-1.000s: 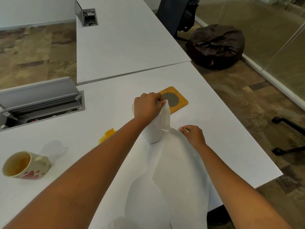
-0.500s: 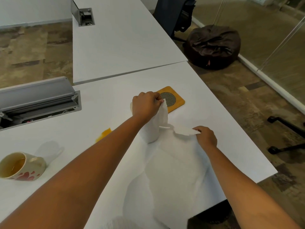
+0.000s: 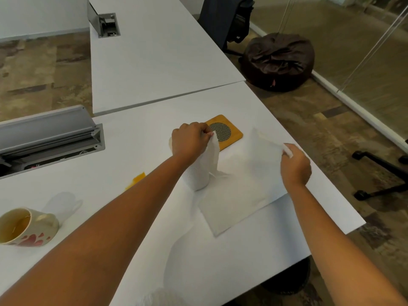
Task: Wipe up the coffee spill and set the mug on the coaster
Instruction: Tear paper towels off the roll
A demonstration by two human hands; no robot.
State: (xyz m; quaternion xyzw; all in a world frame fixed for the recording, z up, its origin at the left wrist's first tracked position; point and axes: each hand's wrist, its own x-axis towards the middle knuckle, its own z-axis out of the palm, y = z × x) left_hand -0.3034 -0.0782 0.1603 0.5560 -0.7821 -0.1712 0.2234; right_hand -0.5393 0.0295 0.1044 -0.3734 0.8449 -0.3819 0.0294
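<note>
Head view: left hand (image 3: 190,139) clamps top of upright paper towel roll (image 3: 199,171); right hand (image 3: 294,165) pinches torn sheet (image 3: 242,180) right of roll. Coaster (image 3: 225,131) just behind roll. Mug (image 3: 26,227) tipped far left; spill (image 3: 135,182) left of roll.

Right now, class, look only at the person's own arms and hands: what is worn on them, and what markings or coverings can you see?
Nothing is worn. The left hand and right hand are bare, with no gloves, and no rings or watch are visible. Both forearms are bare as far as the picture's lower edge; no sleeves, bands or markings show.
</note>
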